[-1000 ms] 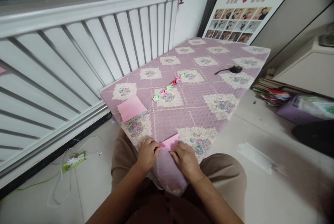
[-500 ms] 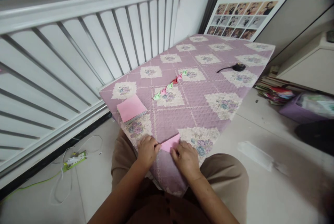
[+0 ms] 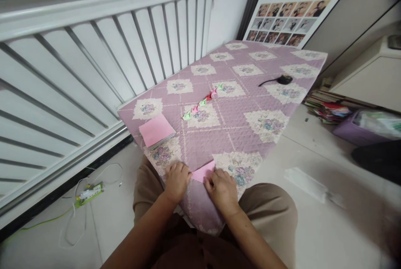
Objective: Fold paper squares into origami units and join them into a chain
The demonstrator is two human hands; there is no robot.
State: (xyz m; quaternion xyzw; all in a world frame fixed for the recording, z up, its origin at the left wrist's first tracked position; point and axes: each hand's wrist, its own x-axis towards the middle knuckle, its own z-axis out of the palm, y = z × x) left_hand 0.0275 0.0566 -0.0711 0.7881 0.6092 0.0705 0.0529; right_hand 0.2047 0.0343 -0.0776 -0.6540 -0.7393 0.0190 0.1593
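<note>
A folded piece of pink paper point(image 3: 202, 171) lies at the near corner of the cloth-covered table point(image 3: 200, 141). My left hand point(image 3: 178, 180) is closed, its thumb and fingers on the paper's left end. On the right end my right hand point(image 3: 222, 189) rests with bent fingers, pinching the paper's edge. To the left sits a square stack of pink paper point(image 3: 156, 131). Beyond the hands, several small folded paper pieces in green, pink and red point(image 3: 203, 102) form a slanting row.
A black object with a short cord point(image 3: 284, 79) lies on the table's right part. A white radiator point(image 3: 140, 52) borders the left side, and a photo board point(image 3: 285, 18) leans behind. A power strip point(image 3: 90, 193) is on the floor at left.
The view has shifted very slightly. Both hands hold nearly the same place on the pink paper, with no clear movement.
</note>
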